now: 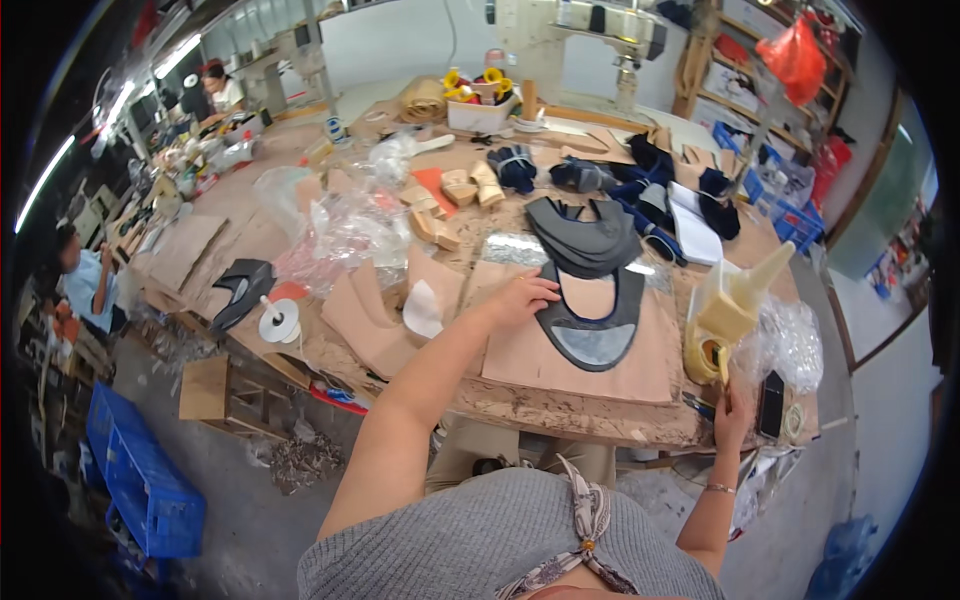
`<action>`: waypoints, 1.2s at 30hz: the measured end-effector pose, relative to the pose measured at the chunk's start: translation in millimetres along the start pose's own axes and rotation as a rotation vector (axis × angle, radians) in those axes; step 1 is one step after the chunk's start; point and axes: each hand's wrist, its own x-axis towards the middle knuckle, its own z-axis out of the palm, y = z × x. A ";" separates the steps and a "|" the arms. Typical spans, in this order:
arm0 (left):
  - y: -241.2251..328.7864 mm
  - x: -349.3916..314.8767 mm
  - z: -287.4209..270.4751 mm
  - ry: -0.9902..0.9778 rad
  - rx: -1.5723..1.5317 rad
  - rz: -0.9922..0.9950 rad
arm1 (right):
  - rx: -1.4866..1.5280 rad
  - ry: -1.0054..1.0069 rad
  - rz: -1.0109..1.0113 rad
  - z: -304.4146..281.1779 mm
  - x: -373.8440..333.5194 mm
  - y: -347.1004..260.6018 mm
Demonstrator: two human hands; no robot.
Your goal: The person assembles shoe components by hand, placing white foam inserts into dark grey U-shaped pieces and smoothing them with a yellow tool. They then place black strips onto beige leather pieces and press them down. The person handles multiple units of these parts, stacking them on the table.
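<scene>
My left hand lies with its fingers outstretched at the left edge of a dark U-shaped shoe upper piece, which has a grey patch at its near end. Under that piece is a tan sheet. Just beyond, several dark grey curved pieces are stacked and overlap its far ends. At the table's right front, my right hand is closed round a thin yellowish handle that reaches up to the opening of a yellow glue-crusted pot. The handle's other end is hidden.
A black phone and crumpled clear plastic lie right of the pot. Tan cut pieces, a white spool and plastic bags cover the left. Dark bundles and a sewing machine stand behind. Two people sit far left.
</scene>
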 end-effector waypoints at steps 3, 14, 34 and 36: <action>8.3 -7.4 -6.2 0.067 0.072 0.024 | 0.095 0.201 -0.064 8.4 -7.9 11.6; 5.9 -134.1 -114.7 0.380 0.594 -0.433 | 0.287 0.176 -0.506 59.9 11.2 -183.1; 51.0 -213.0 -130.8 0.525 0.223 -0.435 | 0.504 -0.801 -1.093 222.4 -21.2 -423.7; 57.8 -241.2 -118.5 0.503 0.152 -0.512 | 0.565 -0.835 -1.089 230.6 -16.1 -423.1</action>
